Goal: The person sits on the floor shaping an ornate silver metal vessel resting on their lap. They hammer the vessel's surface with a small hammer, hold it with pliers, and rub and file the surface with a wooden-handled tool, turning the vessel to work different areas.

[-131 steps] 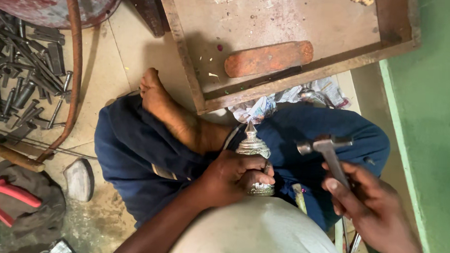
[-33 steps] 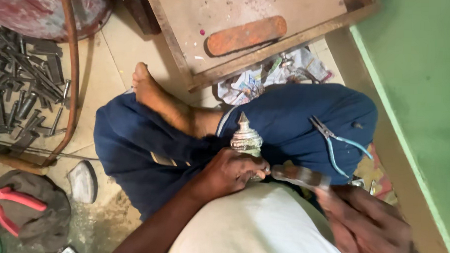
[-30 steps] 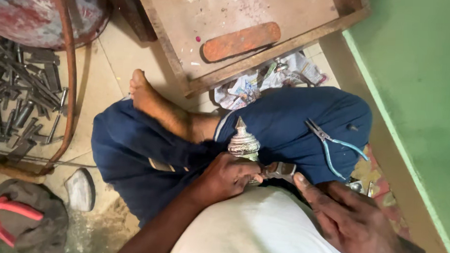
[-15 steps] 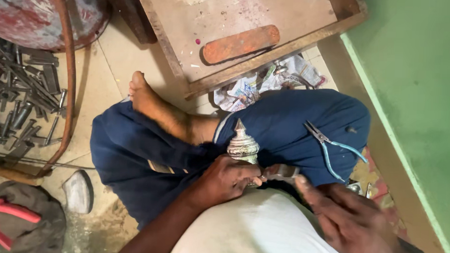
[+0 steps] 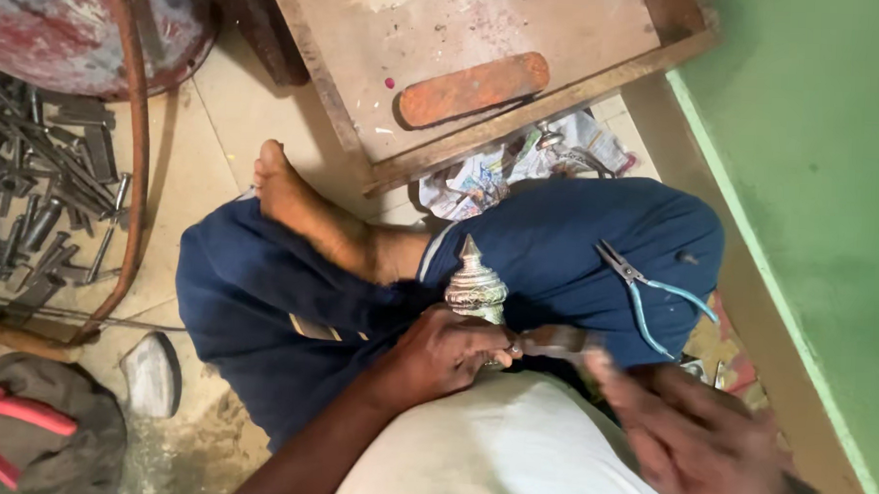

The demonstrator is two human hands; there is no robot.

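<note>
My left hand (image 5: 445, 354) grips the lower part of an ornate silver pointed piece (image 5: 475, 282), held upright over my lap between my crossed legs in dark blue trousers. My right hand (image 5: 686, 431) is blurred at the lower right. Its fingertips close on a short brownish metal tool (image 5: 553, 341) whose end meets the base of the silver piece next to my left thumb. A pair of pliers with light blue handles (image 5: 643, 288) lies on my right knee, a little above my right hand.
A wooden tray (image 5: 522, 118) holding an orange-brown bar (image 5: 474, 88) sits beyond my knees, with crumpled paper (image 5: 481, 180) under its edge. Several metal rods (image 5: 42, 204) lie at the left, a green wall (image 5: 812, 192) stands at the right, and red-handled pliers (image 5: 5, 427) rest on a bag.
My right hand earlier held a hammer raised beside the silver piece; it now works low against the piece's base. The blue-handled pliers now lie on my knee. The left hand keeps its grip.
</note>
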